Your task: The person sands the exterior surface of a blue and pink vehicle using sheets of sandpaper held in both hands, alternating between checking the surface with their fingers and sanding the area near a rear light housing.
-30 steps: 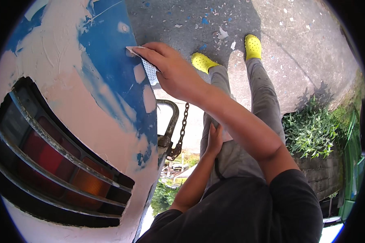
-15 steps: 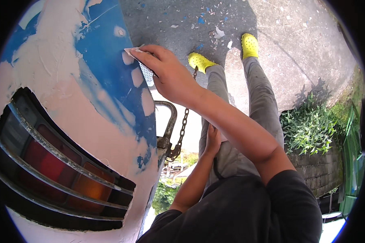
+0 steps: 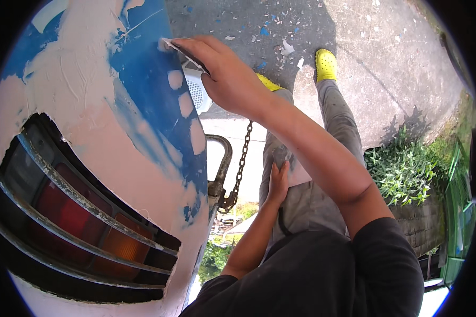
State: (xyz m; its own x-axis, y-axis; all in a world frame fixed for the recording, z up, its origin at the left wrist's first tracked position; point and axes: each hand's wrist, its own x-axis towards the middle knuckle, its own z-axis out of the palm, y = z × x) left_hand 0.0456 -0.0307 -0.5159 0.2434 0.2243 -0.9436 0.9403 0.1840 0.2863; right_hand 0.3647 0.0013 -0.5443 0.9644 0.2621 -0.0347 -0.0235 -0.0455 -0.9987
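Note:
My right hand (image 3: 225, 74) grips a thin, flat putty spreader (image 3: 189, 54) with whitish filler along its edge. The spreader's tip touches the blue, filler-patched vehicle panel (image 3: 143, 79) near its far right edge. Below that spot, several pale filler patches (image 3: 185, 104) run down the panel's edge. My left hand (image 3: 278, 184) is closed in front of my trousers, low beside my thigh. Just beyond its fingertips a greyish shape (image 3: 281, 154) shows, partly behind my right forearm; I cannot make out what it is.
A barred tail light (image 3: 84, 211) sits in the panel at lower left. Beside the panel are a bent metal bar (image 3: 225, 156), a hanging chain (image 3: 242, 164) and a white perforated plastic piece (image 3: 197, 95). Paint flakes (image 3: 287, 47) litter the concrete; plants (image 3: 402, 169) grow at right.
My right hand and the spreader have moved up and away along the panel's edge, past the pale patches. The view has shifted slightly. My left hand stays about where it was.

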